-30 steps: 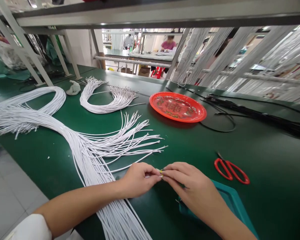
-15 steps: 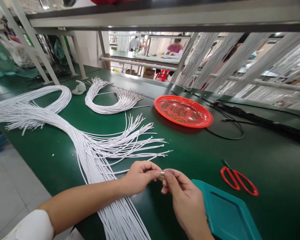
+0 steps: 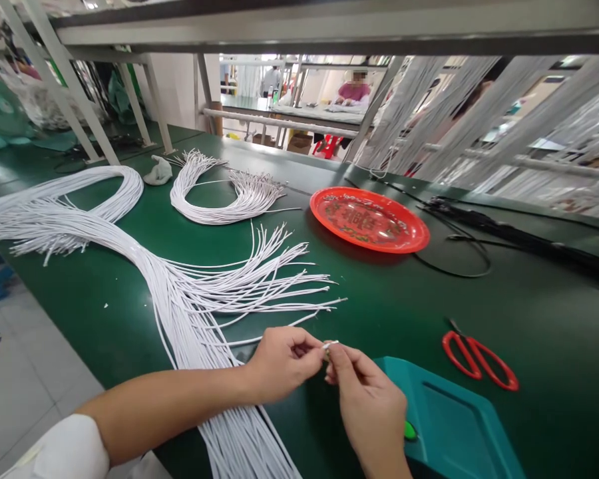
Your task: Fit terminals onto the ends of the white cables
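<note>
Both hands meet over the green table near its front edge, around the end of a white cord [image 3: 331,344]. My left hand [image 3: 282,362] pinches the cord between thumb and fingertips. Against it, my right hand [image 3: 369,392] is closed with its thumb and forefinger on the tip. A small piece between the fingertips is mostly hidden, so I cannot tell its kind. Under my left forearm runs a large bundle of white cords [image 3: 180,313], its loose ends fanned out to the right. A teal plastic box [image 3: 462,419] stands just right of my right hand, with a bright green piece [image 3: 410,431] at its near side.
Red-handled scissors [image 3: 475,351] lie at the right. Farther back are a red oval tray [image 3: 414,236], a curved cord bundle [image 3: 214,214], and black cords [image 3: 519,233]. A shelf beam [image 3: 329,36] crosses overhead. Another person [image 3: 353,92] sits beyond.
My right hand has shifted slightly left and down, uncovering the green piece by the box. The white tip between my fingers now slants. The view has tilted a little.
</note>
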Available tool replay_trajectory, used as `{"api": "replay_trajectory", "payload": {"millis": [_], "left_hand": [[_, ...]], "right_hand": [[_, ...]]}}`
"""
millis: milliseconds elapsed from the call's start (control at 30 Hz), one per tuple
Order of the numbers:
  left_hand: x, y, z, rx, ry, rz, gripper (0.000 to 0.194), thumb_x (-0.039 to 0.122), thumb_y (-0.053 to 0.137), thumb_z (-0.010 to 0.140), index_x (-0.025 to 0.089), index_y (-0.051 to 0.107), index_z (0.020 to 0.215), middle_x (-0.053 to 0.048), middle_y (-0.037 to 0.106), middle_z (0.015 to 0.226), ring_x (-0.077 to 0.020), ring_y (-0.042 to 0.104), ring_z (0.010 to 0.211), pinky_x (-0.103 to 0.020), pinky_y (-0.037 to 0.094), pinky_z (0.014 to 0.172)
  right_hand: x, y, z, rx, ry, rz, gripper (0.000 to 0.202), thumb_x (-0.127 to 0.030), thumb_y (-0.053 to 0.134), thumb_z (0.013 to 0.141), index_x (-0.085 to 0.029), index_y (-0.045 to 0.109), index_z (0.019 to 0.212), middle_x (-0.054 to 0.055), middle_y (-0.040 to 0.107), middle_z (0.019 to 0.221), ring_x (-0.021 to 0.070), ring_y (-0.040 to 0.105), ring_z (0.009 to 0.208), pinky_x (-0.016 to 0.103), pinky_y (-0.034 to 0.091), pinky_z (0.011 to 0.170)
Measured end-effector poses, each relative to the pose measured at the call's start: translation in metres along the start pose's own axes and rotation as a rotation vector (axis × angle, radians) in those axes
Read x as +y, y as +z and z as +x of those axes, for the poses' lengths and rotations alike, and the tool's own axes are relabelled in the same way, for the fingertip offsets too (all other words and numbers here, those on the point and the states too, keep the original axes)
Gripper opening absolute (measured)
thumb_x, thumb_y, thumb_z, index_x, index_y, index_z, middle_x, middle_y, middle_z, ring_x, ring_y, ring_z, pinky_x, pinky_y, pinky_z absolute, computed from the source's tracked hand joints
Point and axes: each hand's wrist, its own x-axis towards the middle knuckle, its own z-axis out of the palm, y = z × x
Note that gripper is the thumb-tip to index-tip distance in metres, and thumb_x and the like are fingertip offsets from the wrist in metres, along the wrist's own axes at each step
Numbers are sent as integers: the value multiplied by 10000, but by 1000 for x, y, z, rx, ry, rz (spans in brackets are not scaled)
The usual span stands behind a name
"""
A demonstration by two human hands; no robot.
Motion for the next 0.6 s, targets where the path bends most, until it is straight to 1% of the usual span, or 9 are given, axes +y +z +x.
{"api": "replay_trajectory", "payload": {"millis": [67,133,200,267,367,433,467,533,600], "left_hand": [[-3,1,-3,47,38,116,198,281,529,741,114,634,727,-15,591,618,-74,462,529,-177,363,487],[-6,1,-4,62,68,181,185,265,517,745,121,632,726,-14,595,634,-78,469,549,-175,369,501],[-8,0,-3,61,91,214,176,254,510,748,125,629,732,-15,600,657,-82,479,567,-174,380,519],[-8,-1,0,77,101,227,164,247,508,748,127,620,730,-11,591,648,-83,482,569,-175,384,525],[-6,-3,5,120,90,207,162,256,502,759,129,601,739,2,557,608,-80,476,542,-177,383,517],[-5,-5,7,128,93,187,177,276,498,771,130,597,755,5,547,606,-76,472,527,-179,379,509],[-4,-5,7,120,99,181,187,287,498,776,130,598,760,3,549,613,-75,471,524,-180,376,504],[-5,-4,6,99,106,172,207,306,494,785,130,602,768,-2,551,625,-74,472,520,-181,373,497],[-5,-3,4,70,101,159,212,305,490,791,128,606,782,-5,551,636,-73,475,517,-183,377,495]], "right_hand": [[-3,-4,-1,40,-261,-265,254,-371,483,800,-175,630,731,53,629,652,159,570,601,263,445,560],[-4,-7,1,65,-524,-505,226,-294,451,822,-173,632,763,78,655,744,170,598,681,260,447,610],[-1,-9,4,67,-720,-687,196,-230,450,821,-166,634,805,81,663,764,166,609,706,247,446,617],[1,-10,5,47,-844,-761,181,-195,455,815,-165,633,813,73,664,758,160,612,710,238,450,622],[0,-13,0,-38,-935,-666,201,-198,430,823,-174,625,787,62,658,762,150,612,713,236,464,651],[-6,-18,-4,-59,-859,-533,199,-234,433,823,-185,618,770,50,652,748,144,612,701,232,473,656],[-10,-21,-5,-39,-737,-464,194,-265,446,819,-191,613,755,42,647,727,141,609,678,228,478,638],[-17,-25,-5,28,-392,-319,214,-347,467,807,-197,610,759,28,635,682,132,594,593,225,483,568],[-22,-27,-2,44,-88,-162,290,-434,488,778,-188,620,858,28,634,680,130,577,533,230,481,499]]}}
